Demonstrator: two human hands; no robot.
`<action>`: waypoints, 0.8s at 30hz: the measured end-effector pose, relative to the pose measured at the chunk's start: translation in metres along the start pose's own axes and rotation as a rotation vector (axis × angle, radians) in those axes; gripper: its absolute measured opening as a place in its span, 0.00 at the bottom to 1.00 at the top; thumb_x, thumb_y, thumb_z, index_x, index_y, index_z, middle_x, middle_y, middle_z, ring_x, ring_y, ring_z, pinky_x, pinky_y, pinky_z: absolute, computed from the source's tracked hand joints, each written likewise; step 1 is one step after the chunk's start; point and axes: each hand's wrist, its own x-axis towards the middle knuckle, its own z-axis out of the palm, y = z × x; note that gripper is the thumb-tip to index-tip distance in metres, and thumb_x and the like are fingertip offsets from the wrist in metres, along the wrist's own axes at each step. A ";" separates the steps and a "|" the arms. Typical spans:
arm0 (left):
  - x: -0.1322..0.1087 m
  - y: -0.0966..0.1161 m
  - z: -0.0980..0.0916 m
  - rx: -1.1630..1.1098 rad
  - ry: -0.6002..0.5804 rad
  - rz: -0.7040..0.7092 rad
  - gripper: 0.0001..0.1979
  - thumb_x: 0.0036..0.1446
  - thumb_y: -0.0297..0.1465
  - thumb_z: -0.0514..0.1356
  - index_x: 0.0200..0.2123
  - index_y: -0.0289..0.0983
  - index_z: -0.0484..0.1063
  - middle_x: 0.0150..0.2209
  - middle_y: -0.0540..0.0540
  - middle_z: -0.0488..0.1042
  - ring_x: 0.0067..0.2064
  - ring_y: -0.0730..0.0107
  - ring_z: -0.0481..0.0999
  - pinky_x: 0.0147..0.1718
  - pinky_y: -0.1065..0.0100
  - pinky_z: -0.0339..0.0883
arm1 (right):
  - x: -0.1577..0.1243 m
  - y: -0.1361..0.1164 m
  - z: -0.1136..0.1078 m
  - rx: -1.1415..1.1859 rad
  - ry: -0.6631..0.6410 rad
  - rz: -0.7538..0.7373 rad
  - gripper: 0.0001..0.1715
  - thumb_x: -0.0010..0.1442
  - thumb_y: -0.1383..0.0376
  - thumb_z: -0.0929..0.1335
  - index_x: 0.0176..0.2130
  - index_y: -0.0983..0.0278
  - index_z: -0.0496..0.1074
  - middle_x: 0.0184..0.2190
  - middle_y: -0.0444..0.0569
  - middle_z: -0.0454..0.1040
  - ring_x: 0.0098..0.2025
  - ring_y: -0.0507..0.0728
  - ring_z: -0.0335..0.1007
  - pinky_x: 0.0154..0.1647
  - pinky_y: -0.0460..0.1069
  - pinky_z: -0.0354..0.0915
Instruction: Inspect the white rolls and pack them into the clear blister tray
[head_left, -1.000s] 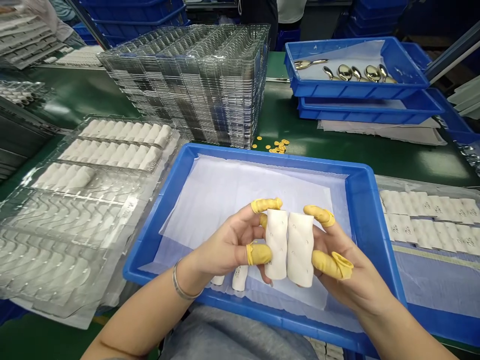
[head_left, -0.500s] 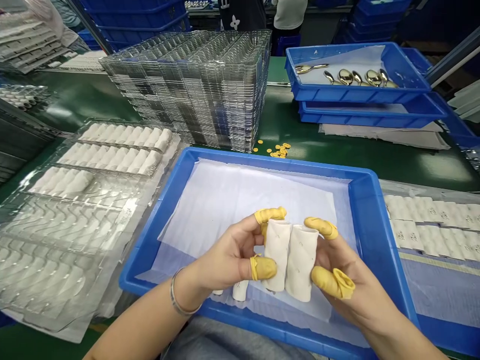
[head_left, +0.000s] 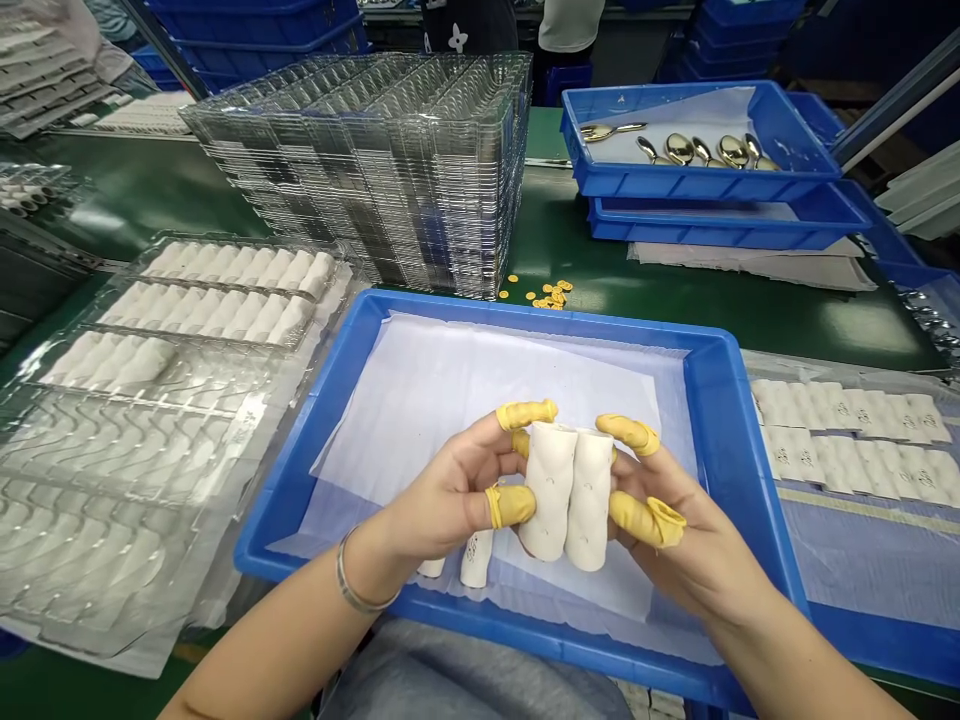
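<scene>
Two white, tube-like ceramic pieces stand side by side between my hands, touching each other. My left hand (head_left: 480,480) grips the left white ceramic piece (head_left: 550,490), thumb on its near face. My right hand (head_left: 652,490) has the right white ceramic piece (head_left: 589,500) between thumb and fingers. Yellow finger cots cover the thumbs and several fingertips. Beneath lies a blue tray (head_left: 720,400) lined with white paper (head_left: 465,380). Partly behind my left wrist, another white piece (head_left: 476,558) with dark markings rests in the tray.
To the left, a clear blister tray (head_left: 187,400) holds rows of white pieces. A tall stack of clear trays (head_left: 390,190) stands behind, beside loose yellow finger cots (head_left: 553,295). Gold spoons (head_left: 679,150) lie in a blue bin (head_left: 690,185). More white pieces (head_left: 855,450) line the right.
Both hands have moved slightly up and left in view with the two pieces. The pieces have turned a little, and small marks now show on their near faces.
</scene>
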 end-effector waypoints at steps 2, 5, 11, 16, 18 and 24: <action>0.001 0.000 0.001 0.028 0.007 0.001 0.31 0.58 0.33 0.74 0.63 0.48 0.73 0.51 0.43 0.77 0.44 0.67 0.77 0.38 0.71 0.77 | 0.000 0.002 0.000 -0.043 0.006 -0.039 0.25 0.66 0.52 0.78 0.61 0.38 0.76 0.50 0.48 0.80 0.44 0.57 0.80 0.39 0.49 0.79; 0.002 0.000 0.001 0.013 -0.030 -0.013 0.32 0.57 0.33 0.74 0.63 0.49 0.72 0.46 0.46 0.77 0.39 0.71 0.77 0.37 0.72 0.77 | 0.001 0.006 -0.001 -0.069 -0.007 -0.072 0.28 0.66 0.54 0.79 0.62 0.37 0.75 0.52 0.48 0.79 0.48 0.59 0.80 0.45 0.52 0.79; 0.001 0.000 -0.002 -0.088 -0.013 -0.071 0.36 0.61 0.31 0.72 0.69 0.51 0.64 0.46 0.46 0.76 0.39 0.69 0.81 0.30 0.75 0.79 | -0.001 0.003 -0.003 0.012 -0.001 0.001 0.28 0.66 0.54 0.78 0.62 0.38 0.74 0.51 0.47 0.79 0.35 0.53 0.78 0.34 0.46 0.79; 0.001 0.000 -0.003 -0.082 -0.084 -0.019 0.28 0.67 0.31 0.66 0.68 0.50 0.66 0.48 0.45 0.77 0.35 0.73 0.82 0.30 0.74 0.81 | -0.001 -0.003 -0.001 -0.026 0.040 0.003 0.28 0.65 0.52 0.79 0.62 0.40 0.75 0.48 0.49 0.81 0.33 0.55 0.79 0.34 0.50 0.81; 0.001 0.000 -0.002 -0.090 -0.083 -0.014 0.28 0.67 0.31 0.66 0.67 0.49 0.67 0.48 0.45 0.77 0.35 0.73 0.82 0.29 0.74 0.81 | -0.001 -0.004 -0.001 -0.032 0.030 -0.004 0.27 0.65 0.52 0.78 0.61 0.39 0.76 0.48 0.48 0.81 0.34 0.54 0.79 0.34 0.49 0.81; 0.001 0.001 0.001 -0.072 -0.037 -0.022 0.29 0.62 0.31 0.70 0.64 0.51 0.71 0.47 0.47 0.77 0.37 0.70 0.81 0.30 0.72 0.81 | -0.001 0.000 -0.004 -0.096 0.028 -0.029 0.30 0.65 0.48 0.78 0.63 0.41 0.74 0.47 0.50 0.81 0.34 0.57 0.79 0.34 0.52 0.80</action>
